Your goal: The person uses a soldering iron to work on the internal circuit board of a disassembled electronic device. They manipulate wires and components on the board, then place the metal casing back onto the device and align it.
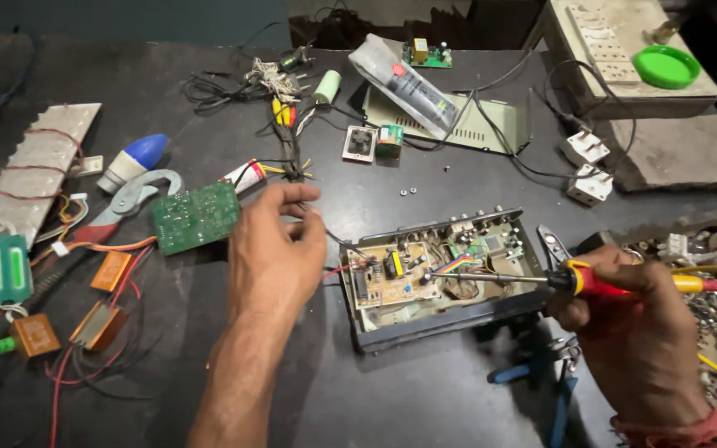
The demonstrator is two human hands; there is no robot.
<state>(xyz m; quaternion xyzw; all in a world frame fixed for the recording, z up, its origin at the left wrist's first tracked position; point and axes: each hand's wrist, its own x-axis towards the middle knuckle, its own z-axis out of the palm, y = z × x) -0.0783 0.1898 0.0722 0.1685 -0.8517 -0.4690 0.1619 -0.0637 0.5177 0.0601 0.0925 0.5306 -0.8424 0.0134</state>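
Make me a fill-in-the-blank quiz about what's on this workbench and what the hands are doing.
1. The right hand holds a soldering iron whose tip reaches into the open ____.
2. The left hand pinches a thin ____.
3. Beside the left hand lies a loose circuit board coloured ____.
4. The round lid at the far right is ____.

Missing words: case; wire; green; green
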